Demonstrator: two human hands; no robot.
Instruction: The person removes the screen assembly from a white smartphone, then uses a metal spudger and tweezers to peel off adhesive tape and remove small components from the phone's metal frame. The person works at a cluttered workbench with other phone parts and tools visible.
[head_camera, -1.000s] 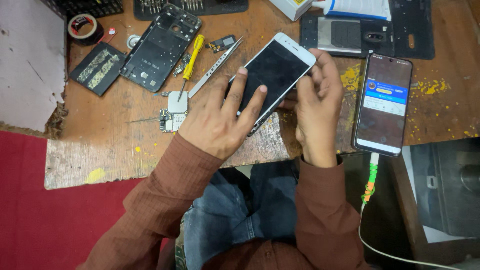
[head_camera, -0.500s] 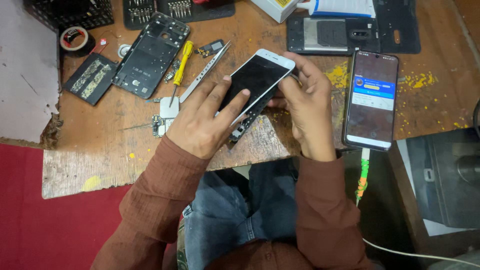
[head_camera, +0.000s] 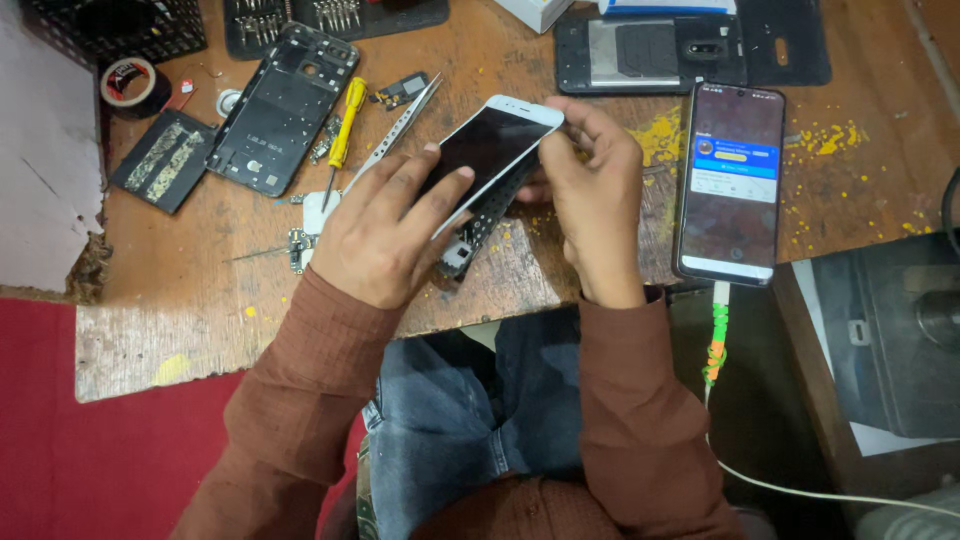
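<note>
While both hands are up over the middle of the wooden table (head_camera: 560, 270), I see them sharing one thing — a white phone (head_camera: 495, 150) with a dark, unlit screen. Its long axis runs on a slant, from lower left near my view of the wrist up to the upper right, where its white top end points toward the far edge of the table. The screen faces up at the camera, tipped a little.

The left hand (head_camera: 385, 235) lies across the lower half of the phone, fingers spread over the glass and closed down on it. The right hand (head_camera: 595, 195) curls round the phone's right edge and upper corner, pinching it. Under the phone, a dark part with small fittings (head_camera: 470, 240) sticks out below its lower edge; I cannot tell whether it is joined to the phone or lying on the table.

Left of the hands sit a yellow-handled screwdriver (head_camera: 343, 135), metal tweezers (head_camera: 398, 130) beside it, and a black phone frame (head_camera: 285, 105) lying open. Farther left are a flat black battery (head_camera: 165, 160) and a roll of tape (head_camera: 130, 85). To the right, well apart from the hands, a second phone (head_camera: 730, 180) lies flat with its screen lit — a cable (head_camera: 715, 350) with a green and orange end hangs from its near end.
</note>
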